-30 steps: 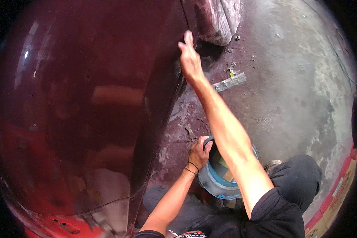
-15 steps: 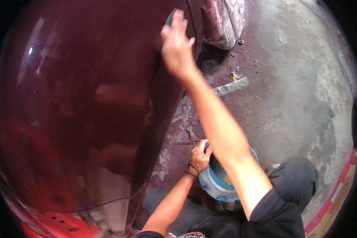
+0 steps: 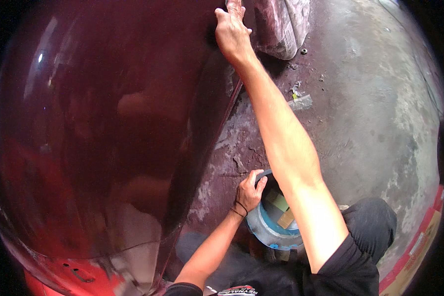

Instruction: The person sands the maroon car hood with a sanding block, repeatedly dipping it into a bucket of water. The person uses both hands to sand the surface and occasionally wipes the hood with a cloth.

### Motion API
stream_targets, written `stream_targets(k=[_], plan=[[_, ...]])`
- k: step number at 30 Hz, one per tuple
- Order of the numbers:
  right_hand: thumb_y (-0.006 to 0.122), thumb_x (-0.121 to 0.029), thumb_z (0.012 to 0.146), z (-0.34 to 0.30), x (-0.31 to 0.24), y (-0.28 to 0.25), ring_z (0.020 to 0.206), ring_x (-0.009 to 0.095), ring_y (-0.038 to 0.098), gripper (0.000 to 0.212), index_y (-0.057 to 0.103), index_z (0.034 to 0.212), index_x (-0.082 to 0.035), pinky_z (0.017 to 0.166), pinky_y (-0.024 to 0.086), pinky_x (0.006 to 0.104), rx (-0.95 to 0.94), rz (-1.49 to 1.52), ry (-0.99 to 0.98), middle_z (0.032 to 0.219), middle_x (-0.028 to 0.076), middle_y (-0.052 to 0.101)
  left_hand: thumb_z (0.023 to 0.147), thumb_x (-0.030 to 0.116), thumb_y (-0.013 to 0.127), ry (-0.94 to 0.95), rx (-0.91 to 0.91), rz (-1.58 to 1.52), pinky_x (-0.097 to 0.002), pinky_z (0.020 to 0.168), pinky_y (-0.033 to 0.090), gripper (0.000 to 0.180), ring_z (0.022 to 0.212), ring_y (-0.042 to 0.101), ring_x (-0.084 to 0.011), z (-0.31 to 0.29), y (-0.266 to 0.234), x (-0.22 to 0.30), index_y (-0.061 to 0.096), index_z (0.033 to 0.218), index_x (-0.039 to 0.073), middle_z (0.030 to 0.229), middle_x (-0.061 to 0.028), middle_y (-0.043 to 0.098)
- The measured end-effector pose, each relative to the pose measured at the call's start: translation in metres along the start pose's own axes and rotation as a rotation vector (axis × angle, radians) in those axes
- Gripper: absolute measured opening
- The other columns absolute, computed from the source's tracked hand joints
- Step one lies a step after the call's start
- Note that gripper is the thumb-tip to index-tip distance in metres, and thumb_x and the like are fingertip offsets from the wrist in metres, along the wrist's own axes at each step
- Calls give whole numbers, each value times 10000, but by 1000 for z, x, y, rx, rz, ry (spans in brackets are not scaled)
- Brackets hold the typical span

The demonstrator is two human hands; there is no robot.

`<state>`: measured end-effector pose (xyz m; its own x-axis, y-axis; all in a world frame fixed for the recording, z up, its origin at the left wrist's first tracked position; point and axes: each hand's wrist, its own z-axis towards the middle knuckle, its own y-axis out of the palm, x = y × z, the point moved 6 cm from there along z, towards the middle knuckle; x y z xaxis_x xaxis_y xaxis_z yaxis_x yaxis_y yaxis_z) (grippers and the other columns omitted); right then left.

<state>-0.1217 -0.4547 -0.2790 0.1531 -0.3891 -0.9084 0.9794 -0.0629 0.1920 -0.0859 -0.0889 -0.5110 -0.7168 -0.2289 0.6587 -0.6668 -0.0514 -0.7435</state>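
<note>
My right arm stretches far forward along the edge of a glossy dark red car panel (image 3: 148, 123). The right hand (image 3: 233, 35) lies against the panel near its far edge, fingers bent and partly cut off by the top of the picture. The dark green pad under those fingers a moment earlier is hidden now. My left hand (image 3: 252, 191), a dark band at its wrist, is closed with thumb and fingers on the rim of a grey-blue bucket (image 3: 259, 229) between my legs. Inside the bucket lie a green block (image 3: 277, 200) and a tan block (image 3: 285, 218).
A wheel covered in plastic (image 3: 282, 34) stands at the far edge of the panel. A piece of silvery tape (image 3: 301, 102) lies on the stained concrete floor (image 3: 360, 113). Flattened cardboard (image 3: 417, 249) is at the lower right, and my knee (image 3: 372, 224) is beside the bucket.
My right hand has slid farther forward and slightly right along the panel, and the green pad has gone out of sight. My left hand stays at the bucket, whose blocks show more now.
</note>
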Motion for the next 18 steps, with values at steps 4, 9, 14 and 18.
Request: stream_targets(k=[4,9,14,18], plan=[[443,-233,1098,-182,-30,41,1639,498,21,748,80,1728,-56,1246,22,750,-121,13,-139,1782,268,44,1086,374,610,88,100,121,-511,894,573,412,1052,734,-456,-4,-19,18,611,1321,36,1125,-254,748],[549,-243,1038,-332,-38,54,1656,445,-29,852,86,1736,-89,1251,-83,704,-360,45,-51,1798,229,21,1075,392,634,-83,3,-25,-474,886,575,406,1038,749,-409,-4,10,-21,631,1336,81,1118,-238,755],[357,-313,1145,-117,17,21,1651,453,17,679,100,1730,-83,1225,48,778,-62,-77,-160,1795,226,41,1056,318,662,161,29,-142,-489,948,545,431,1051,721,-365,-6,24,-33,607,1348,5,1098,-205,742],[366,-345,1147,-219,-24,58,1650,458,-29,719,46,1731,-72,1231,16,763,-78,92,-26,1795,232,2,1048,315,688,-24,65,-181,-471,1003,549,478,1183,709,-339,-4,13,-52,586,1393,1,1241,-189,740]])
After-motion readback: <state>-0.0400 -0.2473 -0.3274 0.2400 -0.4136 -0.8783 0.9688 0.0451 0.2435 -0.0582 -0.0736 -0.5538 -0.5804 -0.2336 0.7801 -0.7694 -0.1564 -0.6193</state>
